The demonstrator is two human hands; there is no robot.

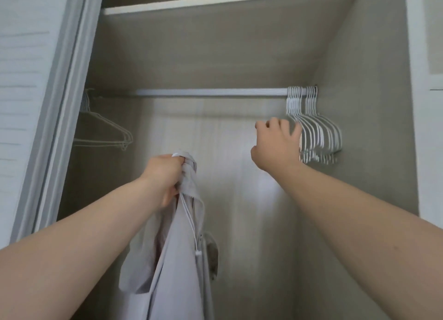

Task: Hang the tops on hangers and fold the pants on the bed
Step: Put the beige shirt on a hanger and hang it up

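Pale grey closet wall [215, 55] ahead, topped by one white shelf [215, 0]. One white rod [208, 92] spanning the closet lower down, bare along its middle. At the rod's right end, one tight bunch of white hangers [318, 132], well over ten, packed too close for an exact count. At the rod's left end, two or three thin wire hangers [105, 132], blurred, that end of the rod hidden behind the edge of the louvred door [28, 79].

Below the rod's middle, left hand [165, 178] clenched around the bunched upper edge of one light grey top [177, 259]. A little cloth poking out above the knuckles, the rest hanging straight down beneath the fist, with one white drawstring [189, 223] dangling along it.

Near the rod's right end, right hand [275, 147] raised, fingers loosely spread and holding nothing, tips at the leftmost hanger of the bunch. Actual contact lost in blur. Top well apart from that bunch, down and to the left of the right hand.
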